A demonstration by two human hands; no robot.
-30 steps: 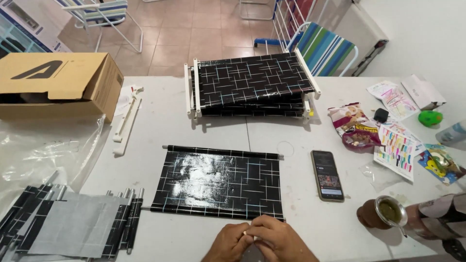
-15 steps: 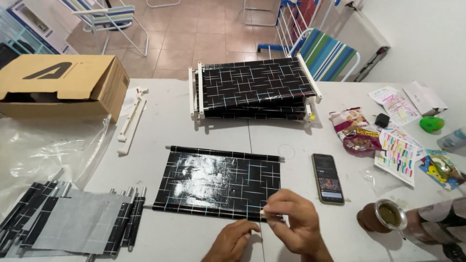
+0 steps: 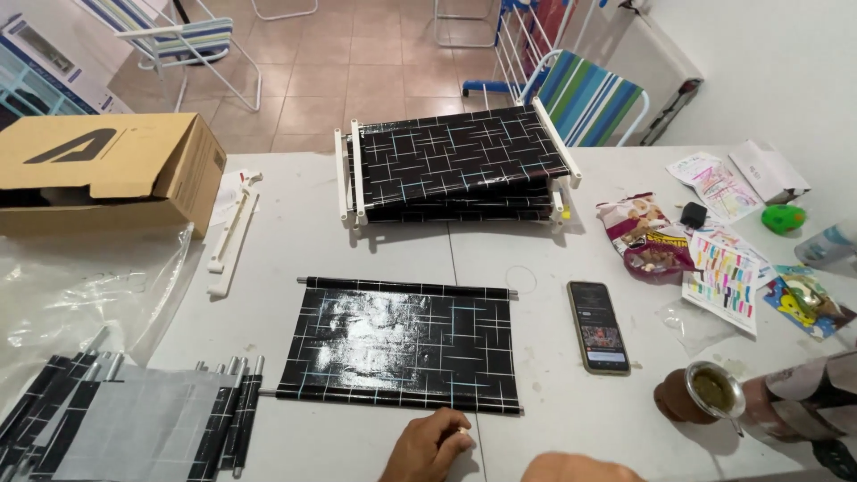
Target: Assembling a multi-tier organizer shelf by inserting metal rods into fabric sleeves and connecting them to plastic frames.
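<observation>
A glossy black sheet (image 3: pixel 402 344) with thin white lines lies flat on the white table (image 3: pixel 295 241), a metal rod through its far and near edges. My left hand (image 3: pixel 430 444) rests with curled fingers on the table, just below the sheet's near rod and right of its middle. It holds nothing that I can see. Only the top of my right hand (image 3: pixel 578 467) shows at the bottom edge of the view, away from the sheet. Its fingers are hidden.
A stack of similar black panels in white rails (image 3: pixel 455 165) stands at the back. Rolled sheets with rods (image 3: pixel 134 428) lie at the near left, beside clear plastic (image 3: pixel 71 286), a cardboard box (image 3: pixel 107 170) and white rails (image 3: pixel 232 236). Phone (image 3: pixel 598 326), snack bag (image 3: pixel 647 236), gourd cup (image 3: pixel 705 393) and papers (image 3: pixel 723 268) lie right.
My right hand has left the sheet's near right corner and dropped back to the bottom edge of the view. My left hand stays by the near rod.
</observation>
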